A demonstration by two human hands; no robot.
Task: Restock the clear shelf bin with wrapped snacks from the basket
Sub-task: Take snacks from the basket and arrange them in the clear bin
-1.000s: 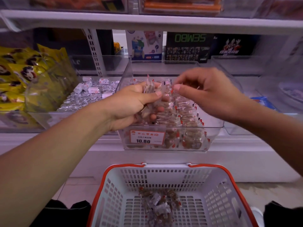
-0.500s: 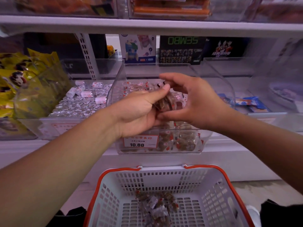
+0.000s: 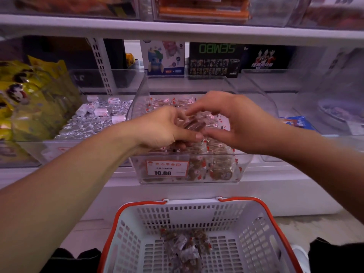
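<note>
Gripping wrapped snacks (image 3: 192,125), both hands (image 3: 163,128) (image 3: 239,123) meet over the clear bin (image 3: 232,175); foil candies (image 3: 88,125) lie left

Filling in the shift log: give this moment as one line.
left hand: holds wrapped snacks | right hand: picking from them | over clear bin | basket: some left

the left hand's (image 3: 163,129) fingertips are hidden behind the snacks (image 3: 192,125) it holds. the basket (image 3: 137,223) is cut off by the bottom edge. the price tag's (image 3: 167,168) small print is too blurred to be read. the top-shelf goods (image 3: 201,8) are cropped and blurred.
</note>
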